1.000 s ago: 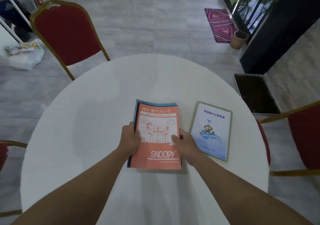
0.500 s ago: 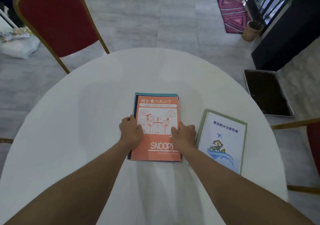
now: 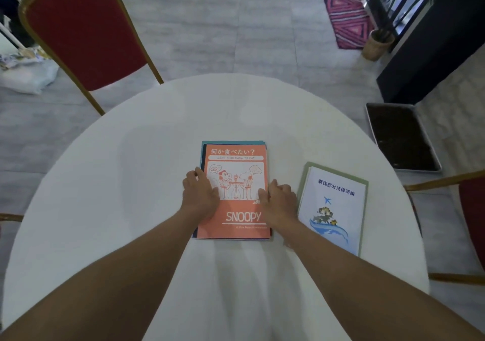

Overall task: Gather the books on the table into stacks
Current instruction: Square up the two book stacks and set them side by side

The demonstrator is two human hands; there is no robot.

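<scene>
Both hands, left hand [image 3: 200,199] and right hand [image 3: 278,203], lay open, flat against the side edges of the Snoopy notebook [image 3: 236,191] stack; thin, floppy, slippery covers, best squared by edges.

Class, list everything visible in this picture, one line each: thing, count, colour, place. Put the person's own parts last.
orange book: 1, orange, top of centre stack
books beneath: unclear count, teal and navy edges
white book: 1, white on green, table right
table: 1, white, centre
chairs: 2 clear, red and gold, far left, right edge
rug: 1, pink, floor
potted plant: 1, far right
tray: 1, dark, floor
left hand: stack's left edge
right hand: stack's right edge
</scene>
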